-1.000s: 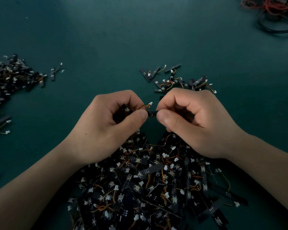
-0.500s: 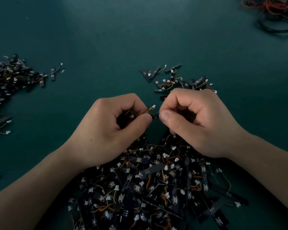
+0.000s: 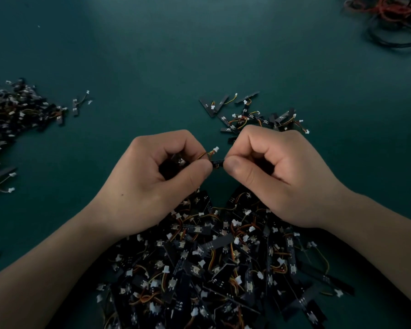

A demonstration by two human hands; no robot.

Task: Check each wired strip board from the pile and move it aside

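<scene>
- A person's left hand (image 3: 152, 176) and right hand (image 3: 278, 172) meet over a dark green table (image 3: 152, 55), holding one black strip board (image 3: 217, 162) between them, just above the far edge of the pile (image 3: 211, 269).
- The left hand is curled into a loose fist, thumb pressed against the forefinger, pinching one end of the board; more of the dark strip shows inside the curled fingers.
- The right hand is likewise curled, its thumb and forefinger nipping the board's other end, the remaining fingers folded into the palm.
- An orange and yellow wire loops up from the board to a small white plug (image 3: 216, 149), which stands free between the two hands.
- The pile, a dense tangle of black strips, white plugs and orange wires, lies on the table beneath both wrists and runs towards the camera.
- A smaller scatter of boards (image 3: 247, 112) rests just beyond the right hand's knuckles.
- A separate heap (image 3: 14, 115) sits well apart at the left edge of the table.
- Red and black cables (image 3: 394, 20) lie bundled in the far right corner.
</scene>
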